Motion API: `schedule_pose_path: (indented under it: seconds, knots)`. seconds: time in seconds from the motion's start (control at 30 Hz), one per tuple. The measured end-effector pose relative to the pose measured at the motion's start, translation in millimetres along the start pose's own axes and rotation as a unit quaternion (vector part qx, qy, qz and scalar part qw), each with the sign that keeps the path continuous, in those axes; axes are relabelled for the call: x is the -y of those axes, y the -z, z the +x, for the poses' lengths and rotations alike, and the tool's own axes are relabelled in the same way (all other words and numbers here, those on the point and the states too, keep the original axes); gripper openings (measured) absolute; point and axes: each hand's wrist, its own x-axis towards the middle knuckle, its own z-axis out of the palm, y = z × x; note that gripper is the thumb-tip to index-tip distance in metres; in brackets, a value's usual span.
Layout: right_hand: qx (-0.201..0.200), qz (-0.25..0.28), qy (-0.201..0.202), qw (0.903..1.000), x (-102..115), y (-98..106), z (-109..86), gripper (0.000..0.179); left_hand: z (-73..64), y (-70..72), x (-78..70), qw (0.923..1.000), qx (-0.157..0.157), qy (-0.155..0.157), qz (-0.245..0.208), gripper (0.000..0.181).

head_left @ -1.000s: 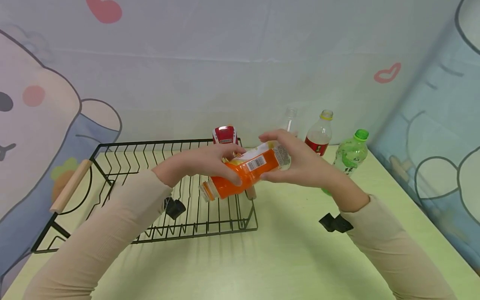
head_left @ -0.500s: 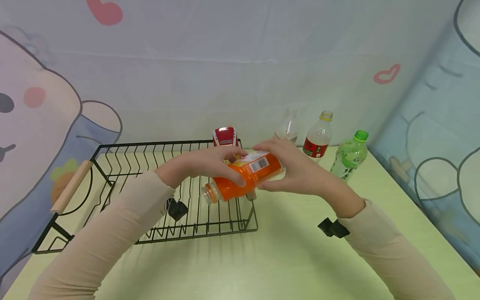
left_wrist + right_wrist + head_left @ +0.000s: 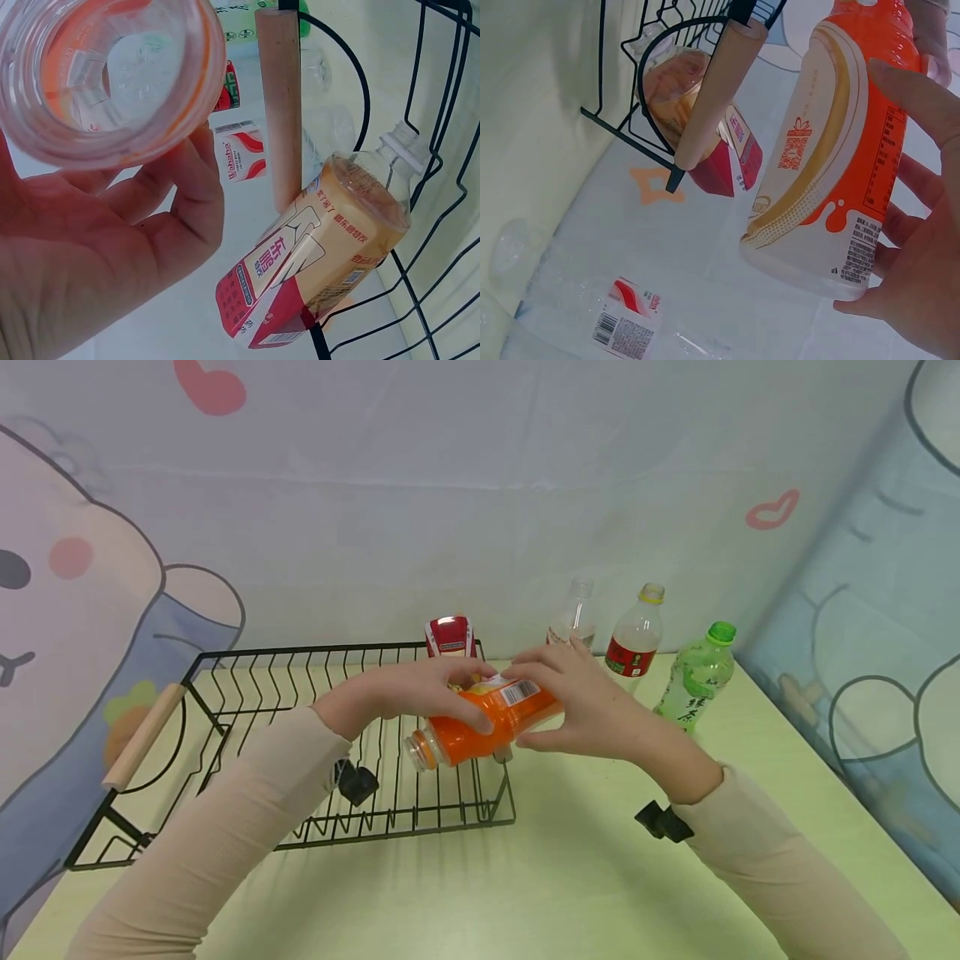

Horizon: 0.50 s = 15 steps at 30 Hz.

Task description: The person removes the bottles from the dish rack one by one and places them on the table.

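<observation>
Orange bottle (image 3: 513, 718) slants lengthwise, neck pointing left, base right.

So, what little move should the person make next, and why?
Probably turn the orange bottle neck-down toward the wire rack: the left hand and right hand hold it slanting, while the red-and-tan bottle in the rack already sits base-up.

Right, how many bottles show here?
5: orange bottle in left hand and right hand; red-and-tan bottle in the rack; clear bottle, yellow-ringed bottle, green bottle at right. Others may hide.
</observation>
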Motion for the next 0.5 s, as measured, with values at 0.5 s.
schedule_pose_path:
  seconds: [0.5]
  knots:
    - [-0.011, -0.043, 0.015, 0.9989, -2.0, -7.4, -1.8, 0.056, 4.1, -2.5, 7.6, 0.9999, 0.001, -0.01, -0.005, 0.071]
